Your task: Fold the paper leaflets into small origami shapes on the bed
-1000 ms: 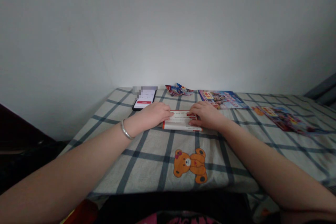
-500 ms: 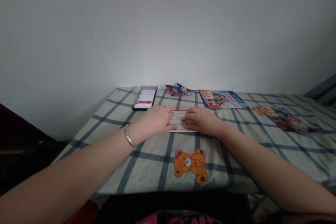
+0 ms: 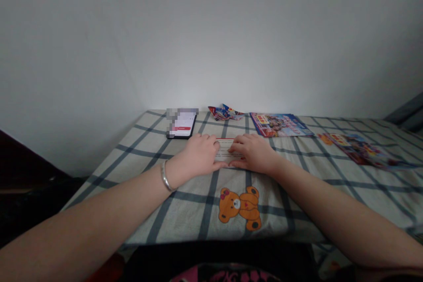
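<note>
A white printed paper (image 3: 225,152) with a red strip along its far edge lies flat, with rows of small text too fine to read. My left hand (image 3: 202,154) covers its left end, fingers curled over it and thumb along the near edge. From the other side, my right hand (image 3: 254,153) grips the right end, its fingers bent on top and its thumb at the near edge too. The two thumbs nearly meet. Both ends of the paper are hidden under my hands.
A lit phone (image 3: 182,124) lies beyond my left hand. Crumpled colourful paper (image 3: 225,113) rests near the wall, with a stack of bright leaflets (image 3: 280,124) right of it. More leaflets (image 3: 358,150) lie farther right on the checked tablecloth (image 3: 185,211).
My left hand has shifted slightly right and nearer, its thumb now at the paper's near edge. My right thumb has come down to that edge as well.
</note>
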A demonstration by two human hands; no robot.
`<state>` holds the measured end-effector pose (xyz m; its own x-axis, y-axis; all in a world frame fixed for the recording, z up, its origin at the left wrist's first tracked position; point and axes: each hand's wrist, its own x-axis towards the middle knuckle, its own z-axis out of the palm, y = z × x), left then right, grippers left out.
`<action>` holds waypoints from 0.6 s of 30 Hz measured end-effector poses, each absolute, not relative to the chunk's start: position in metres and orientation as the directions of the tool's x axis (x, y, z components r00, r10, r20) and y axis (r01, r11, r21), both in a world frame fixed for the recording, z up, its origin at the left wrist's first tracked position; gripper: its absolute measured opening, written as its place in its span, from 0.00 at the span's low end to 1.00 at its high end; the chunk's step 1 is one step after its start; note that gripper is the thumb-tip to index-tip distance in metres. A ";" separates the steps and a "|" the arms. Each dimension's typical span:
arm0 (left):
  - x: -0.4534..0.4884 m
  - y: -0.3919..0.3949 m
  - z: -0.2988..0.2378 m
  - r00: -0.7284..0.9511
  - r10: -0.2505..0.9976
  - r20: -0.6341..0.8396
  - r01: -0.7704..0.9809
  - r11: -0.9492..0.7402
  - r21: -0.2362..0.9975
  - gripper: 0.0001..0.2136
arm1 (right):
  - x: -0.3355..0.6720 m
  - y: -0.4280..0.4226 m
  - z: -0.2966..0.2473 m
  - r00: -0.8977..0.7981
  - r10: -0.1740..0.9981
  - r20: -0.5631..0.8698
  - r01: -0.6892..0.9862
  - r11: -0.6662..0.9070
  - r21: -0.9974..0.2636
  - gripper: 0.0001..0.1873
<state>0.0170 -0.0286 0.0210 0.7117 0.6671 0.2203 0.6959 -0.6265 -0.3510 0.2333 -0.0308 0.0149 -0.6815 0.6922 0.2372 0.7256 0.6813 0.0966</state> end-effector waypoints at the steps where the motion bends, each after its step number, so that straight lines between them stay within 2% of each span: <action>1: 0.017 -0.028 0.021 0.711 0.668 0.221 0.697 -0.626 -0.350 0.29 | 0.234 -0.030 0.015 -0.682 0.691 0.240 0.724 0.684 0.091 0.21; 10: 0.010 -0.025 0.021 0.721 0.662 0.203 0.688 -0.651 -0.321 0.27 | 0.241 -0.026 0.014 -0.677 0.693 0.246 0.715 0.699 -0.003 0.24; 18: -0.006 -0.016 0.017 0.759 0.627 0.174 0.649 -0.714 -0.262 0.27 | 0.254 -0.019 0.010 -0.727 0.645 0.234 0.660 0.751 -0.018 0.26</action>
<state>-0.0056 -0.0157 0.0171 0.7594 0.6268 0.1744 0.6494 -0.7140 -0.2616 0.2545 -0.0191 0.0097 -0.7272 0.6452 0.2342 0.6603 0.7508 -0.0183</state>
